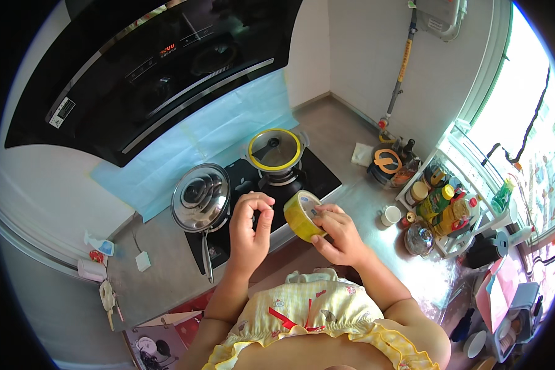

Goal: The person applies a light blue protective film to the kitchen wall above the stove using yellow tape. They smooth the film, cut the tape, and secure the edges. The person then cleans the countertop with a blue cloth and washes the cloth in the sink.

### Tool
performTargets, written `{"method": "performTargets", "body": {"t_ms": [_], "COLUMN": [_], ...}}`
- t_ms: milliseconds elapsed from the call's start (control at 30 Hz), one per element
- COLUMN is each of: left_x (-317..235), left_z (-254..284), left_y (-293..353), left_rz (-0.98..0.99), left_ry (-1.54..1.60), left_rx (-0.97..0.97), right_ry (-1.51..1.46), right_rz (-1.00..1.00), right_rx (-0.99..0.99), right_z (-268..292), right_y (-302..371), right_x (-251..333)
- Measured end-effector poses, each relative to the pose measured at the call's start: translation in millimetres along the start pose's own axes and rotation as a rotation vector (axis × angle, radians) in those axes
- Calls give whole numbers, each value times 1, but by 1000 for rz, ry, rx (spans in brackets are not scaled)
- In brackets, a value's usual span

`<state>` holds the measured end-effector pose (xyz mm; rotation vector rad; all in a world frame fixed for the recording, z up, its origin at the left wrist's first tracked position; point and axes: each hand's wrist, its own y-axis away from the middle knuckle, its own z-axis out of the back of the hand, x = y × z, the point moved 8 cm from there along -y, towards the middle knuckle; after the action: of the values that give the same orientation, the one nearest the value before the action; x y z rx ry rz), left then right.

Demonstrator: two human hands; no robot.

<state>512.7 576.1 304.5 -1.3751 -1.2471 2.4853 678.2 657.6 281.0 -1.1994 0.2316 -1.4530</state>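
Right hand (338, 237) gripping a roll of yellow tape (301, 215), fingers curled around its outer edge and thumb pressing on the rim, roll standing on edge with its hole facing up and to the right. Left hand (250, 231) hovering just left of the roll, thumb and forefinger pinched together as if nipping at a loose tape end, other fingers half curled; whether any strip is actually caught between the tips is too small to tell. Roll being held in the air, just in front of the black stove top (271, 185) and above the near edge of the table (364, 197).

Directly beyond the roll, a small pot with a yellow-rimmed glass lid (275, 150) sitting on the burner. Left of the roll, a steel pan with a domed glass lid (200, 197), its long handle pointing toward the person. Right of the roll, a small white cup (390, 215), then a white rack of bottles (450, 206) by the window. Above everything, a black range hood (160, 68).

Likely trouble: tape end slipping from the pinch and resealing onto the roll, from too light a nip; pulled strip folding onto itself; roll dropping toward the stove if the right-hand grip loosens during a tug; an elbow knocking the pan handle.
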Motion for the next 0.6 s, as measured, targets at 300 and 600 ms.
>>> {"method": "performTargets", "body": {"t_ms": [300, 600], "left_x": [-8, -4], "left_z": [-16, -22], "left_y": [13, 23], "left_rz": [-21, -85], "left_ry": [-17, -171], "left_rx": [79, 52], "right_ry": [35, 51], "right_rz": [40, -81], "right_rx": [30, 76], "right_z": [2, 0], "right_y": [-1, 12], "right_x": [11, 7]}}
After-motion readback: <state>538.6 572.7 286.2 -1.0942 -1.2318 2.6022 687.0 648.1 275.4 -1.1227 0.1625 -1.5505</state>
